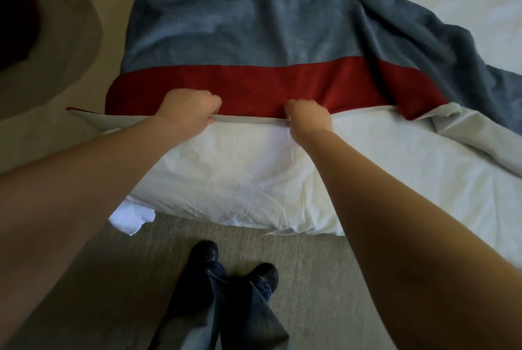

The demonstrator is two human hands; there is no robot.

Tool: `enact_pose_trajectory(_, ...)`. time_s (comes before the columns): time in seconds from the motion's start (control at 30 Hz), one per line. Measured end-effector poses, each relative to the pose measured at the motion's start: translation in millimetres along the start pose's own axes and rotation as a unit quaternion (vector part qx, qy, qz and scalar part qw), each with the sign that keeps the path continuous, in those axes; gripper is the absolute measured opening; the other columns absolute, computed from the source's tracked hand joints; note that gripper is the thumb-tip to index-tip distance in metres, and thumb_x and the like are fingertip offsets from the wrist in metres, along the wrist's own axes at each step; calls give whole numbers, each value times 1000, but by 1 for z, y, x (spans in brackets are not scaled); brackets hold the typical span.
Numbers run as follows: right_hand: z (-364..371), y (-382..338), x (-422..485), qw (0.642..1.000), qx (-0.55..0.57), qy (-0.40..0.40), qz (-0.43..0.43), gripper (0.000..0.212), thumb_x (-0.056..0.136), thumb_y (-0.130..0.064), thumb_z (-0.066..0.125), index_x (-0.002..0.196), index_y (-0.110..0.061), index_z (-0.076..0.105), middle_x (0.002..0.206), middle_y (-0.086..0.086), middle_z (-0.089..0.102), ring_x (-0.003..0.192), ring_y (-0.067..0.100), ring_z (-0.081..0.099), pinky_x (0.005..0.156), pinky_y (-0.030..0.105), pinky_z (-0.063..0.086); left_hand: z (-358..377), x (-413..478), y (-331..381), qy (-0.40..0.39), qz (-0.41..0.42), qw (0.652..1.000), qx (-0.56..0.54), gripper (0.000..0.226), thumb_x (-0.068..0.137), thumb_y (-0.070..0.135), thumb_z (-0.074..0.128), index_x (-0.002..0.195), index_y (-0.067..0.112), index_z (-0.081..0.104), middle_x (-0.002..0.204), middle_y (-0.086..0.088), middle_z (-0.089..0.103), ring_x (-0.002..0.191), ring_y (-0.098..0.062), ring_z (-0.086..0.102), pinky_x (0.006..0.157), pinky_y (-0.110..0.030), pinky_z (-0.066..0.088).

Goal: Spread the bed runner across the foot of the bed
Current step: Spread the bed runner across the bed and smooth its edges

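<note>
The bed runner [240, 36] is grey-blue with a red band along its near side and a pale grey underside. It lies over the corner of the bed [240, 174], which has white sheets. Its right part is rumpled and twisted, with the pale underside turned up. My left hand [187, 109] and my right hand [309, 119] are both closed on the runner's near edge, about a hand's width apart, just above the white sheet.
Beige carpet [296, 259] lies in front of the bed, where my two dark shoes [234, 267] stand. A round grey and dark red object [42, 33] sits on the floor at the left. A white sheet corner [130, 215] hangs by the bed's edge.
</note>
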State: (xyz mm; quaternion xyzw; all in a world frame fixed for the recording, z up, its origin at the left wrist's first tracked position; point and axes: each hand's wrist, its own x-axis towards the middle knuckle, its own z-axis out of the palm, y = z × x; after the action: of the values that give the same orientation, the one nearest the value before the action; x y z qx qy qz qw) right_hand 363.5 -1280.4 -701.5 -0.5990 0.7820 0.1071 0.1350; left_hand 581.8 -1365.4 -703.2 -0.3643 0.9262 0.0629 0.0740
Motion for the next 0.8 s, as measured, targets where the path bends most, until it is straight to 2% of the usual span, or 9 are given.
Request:
enact_pose_trajectory(0.2,8,-56,-29,992,111,-53,-35,21,91,-12,48,105,-16,63,112,10,64,104,31,60,82,33,46,2,-33,-50,-54,3,996,72,5,86,19,55,82,18,58,91,-3,60,86,-28,60,57,-28,35)
enact_pose_trajectory(0.37,12,-121,-36,988,116,-56,-89,24,89,-5,48,107,-14,61,110,9,65,102,30,61,75,33,44,1,-53,-96,-103,-56,989,94,12,84,13,49,89,17,59,99,-7,60,93,-30,60,70,-31,44)
enact_pose_trajectory(0.43,14,-131,-36,988,106,-56,-95,26,87,-2,48,108,-14,60,109,8,64,101,29,60,72,34,41,1,-56,-100,-102,-59,988,96,14,82,10,49,91,15,59,98,-8,60,93,-30,60,70,-32,45)
enact_pose_trajectory(0.5,16,-129,-37,989,105,-47,-95,26,87,-3,49,109,-14,58,110,8,62,101,29,58,72,34,40,1,-56,-94,-97,-37,990,96,13,78,14,55,91,16,58,95,-6,59,91,-28,61,67,-31,45)
enact_pose_trajectory(0.63,16,-108,-44,988,106,-20,-115,23,85,-14,54,108,-17,56,109,7,59,102,28,55,73,33,38,-3,-47,-57,-77,40,992,88,26,71,39,61,90,23,53,92,3,58,90,-21,60,61,-29,40)
enact_pose_trajectory(0.73,15,-76,-48,988,37,3,-147,25,81,-18,57,106,-18,56,109,5,58,104,27,54,74,32,38,-3,-37,-13,-58,110,989,79,28,75,43,57,96,24,53,96,3,58,94,-21,60,66,-32,43)
enact_pose_trajectory(0.8,15,-49,-48,992,12,16,-123,25,81,-20,58,105,-17,56,109,5,58,104,27,54,70,31,36,-2,-27,18,-53,148,985,67,26,80,41,54,99,24,55,98,2,58,95,-23,59,67,-32,43)
